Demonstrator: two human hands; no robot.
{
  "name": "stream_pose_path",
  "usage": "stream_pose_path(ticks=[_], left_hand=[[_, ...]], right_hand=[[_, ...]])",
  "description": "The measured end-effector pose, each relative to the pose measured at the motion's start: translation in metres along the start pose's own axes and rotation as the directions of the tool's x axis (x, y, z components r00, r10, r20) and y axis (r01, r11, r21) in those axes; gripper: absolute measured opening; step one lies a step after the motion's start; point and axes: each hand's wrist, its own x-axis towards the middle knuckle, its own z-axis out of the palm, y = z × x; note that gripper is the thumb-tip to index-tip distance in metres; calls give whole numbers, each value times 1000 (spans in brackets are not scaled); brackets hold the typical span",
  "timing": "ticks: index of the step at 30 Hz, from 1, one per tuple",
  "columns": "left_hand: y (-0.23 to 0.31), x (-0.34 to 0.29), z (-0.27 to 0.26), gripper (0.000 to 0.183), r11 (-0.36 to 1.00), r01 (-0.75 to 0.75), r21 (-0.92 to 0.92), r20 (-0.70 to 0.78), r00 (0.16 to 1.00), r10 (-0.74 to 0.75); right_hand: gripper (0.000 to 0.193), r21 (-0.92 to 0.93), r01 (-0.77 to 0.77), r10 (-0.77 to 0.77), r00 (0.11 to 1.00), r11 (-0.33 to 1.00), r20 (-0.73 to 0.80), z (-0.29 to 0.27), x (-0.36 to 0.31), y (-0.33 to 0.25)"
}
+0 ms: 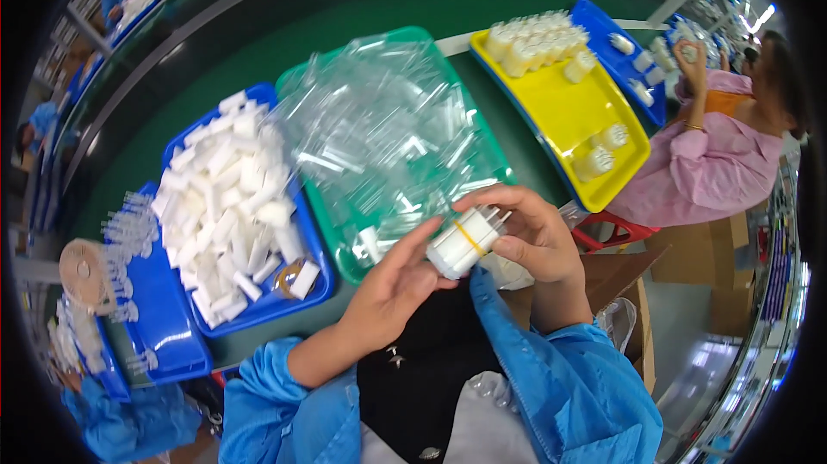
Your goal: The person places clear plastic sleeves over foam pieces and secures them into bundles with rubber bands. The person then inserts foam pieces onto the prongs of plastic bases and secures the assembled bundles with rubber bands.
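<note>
A bundle of white cylinders and clear tubes point(461, 249) with a yellow rubber band round its middle is held tilted between my two hands, in front of my chest. My left hand point(388, 292) has its fingers curled against the lower left end. On the upper right side, the thumb and fingers of my right hand point(547, 244) close around the bundle, near the thin tube ends that stick out. Just beyond lies a green tray point(487, 132) heaped with clear plastic tubes point(370, 119). To its left, a blue tray point(258, 317) holds a pile of short white cylinders point(228, 197).
At right, a yellow tray point(560, 111) carries several similar bundles point(530, 42). Another blue tray point(594, 20) stands behind it. Further left, a blue tray point(168, 317) has clear pronged pieces point(133, 231) along its edge. A co-worker in pink point(689, 154) sits at right, near cardboard boxes point(698, 266).
</note>
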Motion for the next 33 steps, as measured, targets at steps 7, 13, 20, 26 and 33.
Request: stream_pose_path(ticks=[7,13,20,26,33], left_hand=[[-6,2,-12,54,875,213,-435,48,976,-214],[-10,-2,-15,55,764,210,-610,61,974,-218],[-18,-3,-16,54,718,202,-666,95,978,-187],[-20,-2,-16,50,631,194,-751,118,980,-162],[-30,-2,-19,53,540,196,-819,216,976,-27]], right_hand=[[51,-201,-66,43,992,977,-118,27,10,16],[82,-568,46,-90,995,822,-50,42,13,6],[83,-733,97,-178,983,673,-33,57,16,7],[76,-760,139,-228,974,634,-12,59,18,9],[71,-770,176,-284,959,614,-8,64,21,15]])
